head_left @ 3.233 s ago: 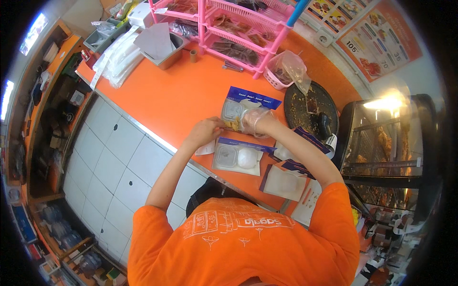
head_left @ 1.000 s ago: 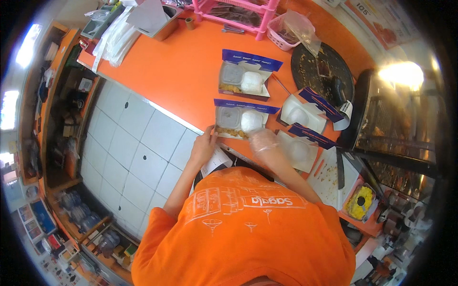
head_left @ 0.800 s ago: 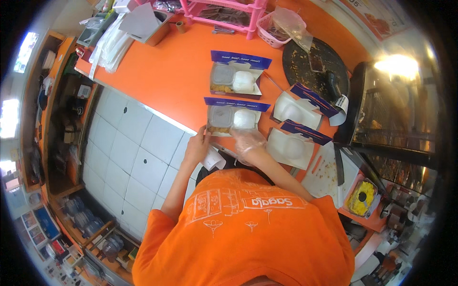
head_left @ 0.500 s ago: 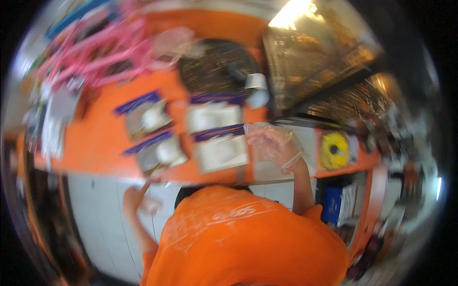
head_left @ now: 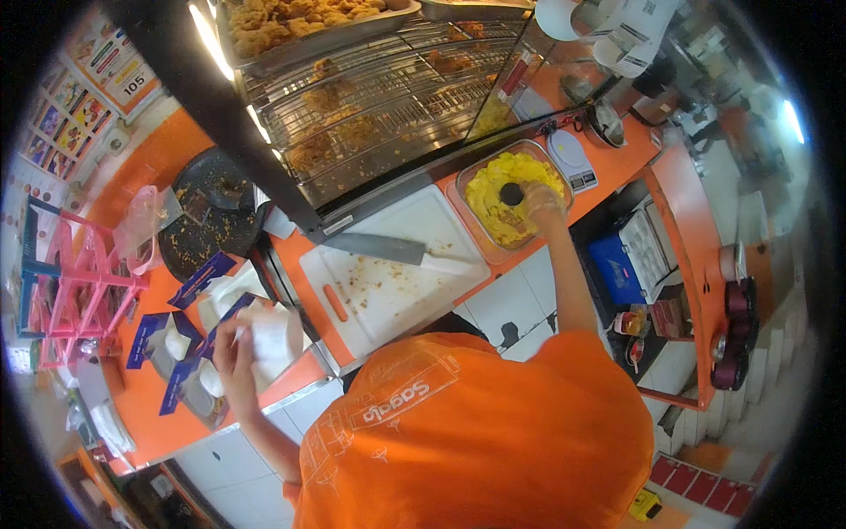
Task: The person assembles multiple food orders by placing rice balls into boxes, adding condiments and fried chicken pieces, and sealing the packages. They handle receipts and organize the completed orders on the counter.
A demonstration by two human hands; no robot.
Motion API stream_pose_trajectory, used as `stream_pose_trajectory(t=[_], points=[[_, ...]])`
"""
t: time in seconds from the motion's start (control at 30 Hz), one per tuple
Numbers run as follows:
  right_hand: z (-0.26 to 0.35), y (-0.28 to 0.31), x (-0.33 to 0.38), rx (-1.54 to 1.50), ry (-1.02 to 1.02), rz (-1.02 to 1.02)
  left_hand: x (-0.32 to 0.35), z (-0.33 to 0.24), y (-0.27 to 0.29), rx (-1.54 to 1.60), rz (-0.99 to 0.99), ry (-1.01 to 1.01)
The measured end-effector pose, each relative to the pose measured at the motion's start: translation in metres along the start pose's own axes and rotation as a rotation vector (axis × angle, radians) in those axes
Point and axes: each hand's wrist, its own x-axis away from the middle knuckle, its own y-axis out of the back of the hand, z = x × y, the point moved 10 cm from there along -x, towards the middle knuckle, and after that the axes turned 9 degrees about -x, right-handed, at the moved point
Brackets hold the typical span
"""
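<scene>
A clear tub (head_left: 460, 204) of yellow scrambled egg (head_left: 493, 181) stands at the right of the counter. My right hand (head_left: 543, 201), in a clear plastic glove, reaches into the egg beside a round black knob (head_left: 511, 194). Its fingertips are hidden, so I cannot see whether they grip the knob. At the left, my left hand (head_left: 234, 360) has its fingers bent against a blurred, white, partly see-through bundle (head_left: 275, 339). Beneath and beside it are open dark-blue and white food boxes (head_left: 167, 344) with small white lumps in them.
Between my hands, a large knife (head_left: 379, 249) lies across a white cutting board (head_left: 361, 300) scattered with crumbs. A glass-fronted warmer (head_left: 397, 115) with fried pieces rises behind it. A dark round pan (head_left: 216, 189) and a pink rack (head_left: 75, 282) stand left; a small scale (head_left: 571, 159) sits right of the tub.
My view has swung to the right. The gloved right hand has gone from beside the boxes into the egg tub. My left hand has come up from below the counter edge to the boxes.
</scene>
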Motion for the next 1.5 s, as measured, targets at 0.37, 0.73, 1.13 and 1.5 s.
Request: stream_pose_trajectory(t=[0.37, 0.73, 1.13, 1.5], points=[[-0.021, -0.082, -0.041, -0.277, -0.060, 0.174, -0.016, -0.075, -0.184, 0.249, 0.209, -0.126], [-0.033, -0.076, -0.069, -0.424, -0.171, 0.039, -0.021, -0.079, -0.211, 0.199, 0.271, -0.076], [0.013, -0.069, -0.026, -0.418, -0.128, 0.163, -0.024, -0.084, -0.202, 0.283, 0.239, -0.117], [0.011, -0.087, 0.003, -0.379, -0.193, 0.270, -0.016, -0.064, -0.181, 0.420, 0.212, -0.037]])
